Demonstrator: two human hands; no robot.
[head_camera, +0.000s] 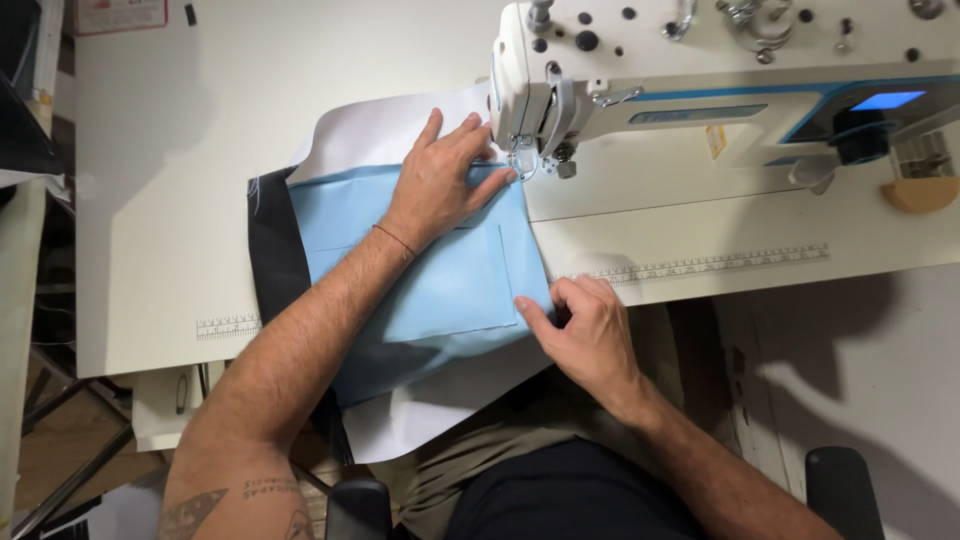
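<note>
A white table (180, 200) carries a flat stack of cloth: a dark fabric strip (272, 250) at the left, then a light blue rectangular fabric panel (440, 290) over white backing sheet (380, 135). The person's left hand (440, 180) lies spread, fingers apart, pressing the blue panel just beside the presser foot (523, 160) of the white sewing machine (720, 60). Those fingertips sit very near the needle and could be caught. Further right, the right hand (590, 330) pinches the panel's near corner; a slack grip could skew the layers.
</note>
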